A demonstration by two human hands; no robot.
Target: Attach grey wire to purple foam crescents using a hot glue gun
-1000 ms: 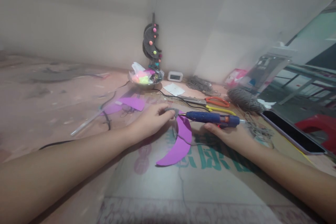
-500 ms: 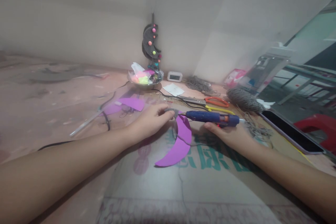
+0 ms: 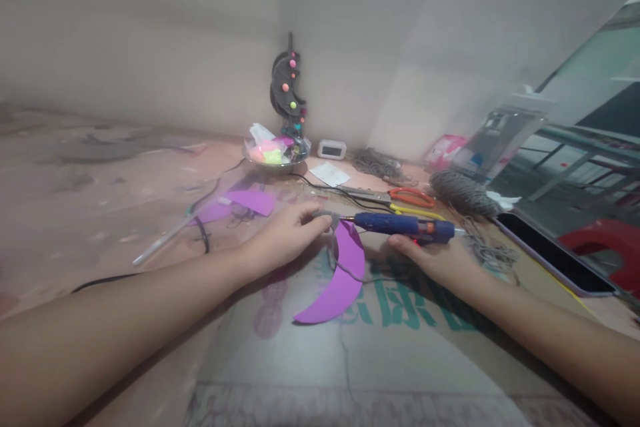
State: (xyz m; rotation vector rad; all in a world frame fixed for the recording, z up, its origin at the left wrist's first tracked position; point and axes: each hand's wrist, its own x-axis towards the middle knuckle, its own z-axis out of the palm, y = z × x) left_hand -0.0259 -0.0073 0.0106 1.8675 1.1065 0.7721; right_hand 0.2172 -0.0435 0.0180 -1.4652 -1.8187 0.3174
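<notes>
A purple crescent of foam (image 3: 340, 277) lies flat on printed cardboard (image 3: 380, 340). My left hand (image 3: 285, 233) pinches the end of a grey yarn strand (image 3: 331, 219) against the crescent's upper tip. My right hand (image 3: 430, 257) grips a blue glue gun (image 3: 400, 223) lying sideways, its nozzle pointing left at that same tip. The yarn strand trails down across the crescent.
A ball of grey yarn (image 3: 457, 190), orange and yellow scissors (image 3: 407, 199) and a dark phone (image 3: 550, 247) lie to the right. A metal bowl of bright scraps (image 3: 275, 153) and a dark decorated crescent (image 3: 287, 90) stand by the back wall. Purple offcuts (image 3: 245, 202) lie left.
Hardly anything has moved. The view has shifted slightly; both hands stay at the crescent's tip with yarn and glue gun.
</notes>
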